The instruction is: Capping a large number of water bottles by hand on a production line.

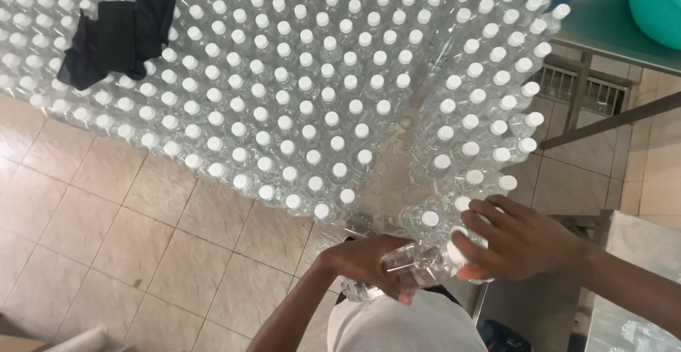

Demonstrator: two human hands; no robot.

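My left hand (369, 261) grips the body of a clear plastic bottle (415, 265) that lies tilted sideways in front of my chest. My right hand (514, 242) is wrapped around the bottle's white cap (457, 253), fingers curled over it. Both hands are at the near edge of a large mass of clear bottles with white caps (305, 82) standing upright and packed tightly in rows. A narrow gap (401, 153) runs between two blocks of these bottles, just beyond my hands.
A black cloth (117, 36) lies on top of the bottles at the far left. A metal table frame (603, 75) and a teal tub (656, 4) stand at the upper right. A steel surface (631, 253) is at my right. Beige floor tiles (142, 238) lie at the left.
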